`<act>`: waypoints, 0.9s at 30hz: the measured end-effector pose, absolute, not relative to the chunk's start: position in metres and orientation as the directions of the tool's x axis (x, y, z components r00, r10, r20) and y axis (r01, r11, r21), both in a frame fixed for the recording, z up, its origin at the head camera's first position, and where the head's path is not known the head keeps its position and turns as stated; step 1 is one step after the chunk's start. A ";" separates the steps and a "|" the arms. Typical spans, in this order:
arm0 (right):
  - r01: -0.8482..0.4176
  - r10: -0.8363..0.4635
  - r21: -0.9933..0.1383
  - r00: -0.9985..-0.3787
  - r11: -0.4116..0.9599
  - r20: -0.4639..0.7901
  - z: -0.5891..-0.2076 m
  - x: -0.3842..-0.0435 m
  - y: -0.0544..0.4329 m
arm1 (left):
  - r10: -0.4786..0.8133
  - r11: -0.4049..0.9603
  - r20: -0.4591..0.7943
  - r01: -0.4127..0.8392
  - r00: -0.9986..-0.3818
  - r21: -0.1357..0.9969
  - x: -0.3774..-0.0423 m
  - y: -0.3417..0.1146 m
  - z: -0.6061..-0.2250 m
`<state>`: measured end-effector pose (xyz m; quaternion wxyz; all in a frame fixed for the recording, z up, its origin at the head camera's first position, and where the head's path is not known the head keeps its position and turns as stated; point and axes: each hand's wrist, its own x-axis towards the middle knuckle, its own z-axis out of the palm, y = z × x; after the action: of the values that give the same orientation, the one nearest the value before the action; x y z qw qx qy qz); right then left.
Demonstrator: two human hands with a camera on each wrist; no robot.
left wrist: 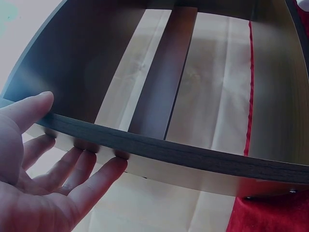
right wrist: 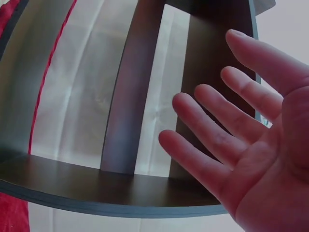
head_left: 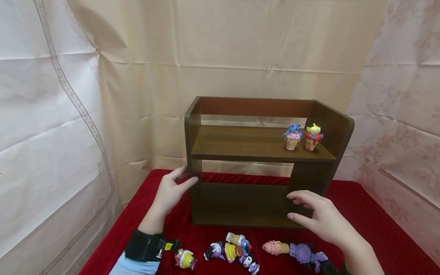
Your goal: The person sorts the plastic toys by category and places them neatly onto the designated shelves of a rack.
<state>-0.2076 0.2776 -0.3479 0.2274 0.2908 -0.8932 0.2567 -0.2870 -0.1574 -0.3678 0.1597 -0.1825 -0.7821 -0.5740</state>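
Note:
A dark brown two-tier wooden shelf [head_left: 245, 194] stands in the middle. My left hand [head_left: 174, 187] is at its left side panel [left wrist: 169, 154]; the left wrist view shows the thumb over the front edge and the fingertips against the outer face, pinching the panel. Held in front of the shelf's right part, my right hand [head_left: 321, 214] has its fingers spread and nothing in it. On the upper board's right end, two ice-cream-cone figurines stand upright side by side: a blue-topped figurine [head_left: 293, 136] and a green-headed figurine [head_left: 313, 136].
A red velvet cloth [head_left: 361, 214] covers the table. Small figurines lie before the shelf: a yellow-and-pink figurine [head_left: 186, 259] at left, a cluster with a yellow figurine [head_left: 232, 252] in the middle, and a pink-topped cone figurine [head_left: 275, 247] beside purple figurines [head_left: 302, 253] at right. Pale curtains [head_left: 220, 46] hang behind.

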 end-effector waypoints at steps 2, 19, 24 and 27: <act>-0.627 -0.409 -0.343 -0.744 0.699 0.528 -0.351 -0.208 0.279 | 0.100 0.272 0.457 0.466 -0.884 0.842 -0.288 -0.157 -0.369; -0.551 -0.519 -0.457 -0.829 0.698 0.207 -0.363 -0.226 0.282 | 0.094 0.296 0.457 0.463 -0.884 0.836 -0.287 -0.157 -0.366; -0.546 -0.559 -0.478 -0.819 0.688 0.130 -0.370 -0.228 0.282 | 0.085 0.306 0.448 0.451 -0.890 0.838 -0.284 -0.153 -0.362; -0.526 -0.583 -0.524 -0.810 0.670 0.067 -0.372 -0.229 0.280 | 0.089 0.302 0.447 0.452 -0.890 0.840 -0.274 -0.149 -0.353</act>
<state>-0.2285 0.2800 -0.3722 -0.0532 0.3039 -0.9122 0.2696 -0.2737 -0.1492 -0.3529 0.1604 -0.1710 -0.7906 -0.5656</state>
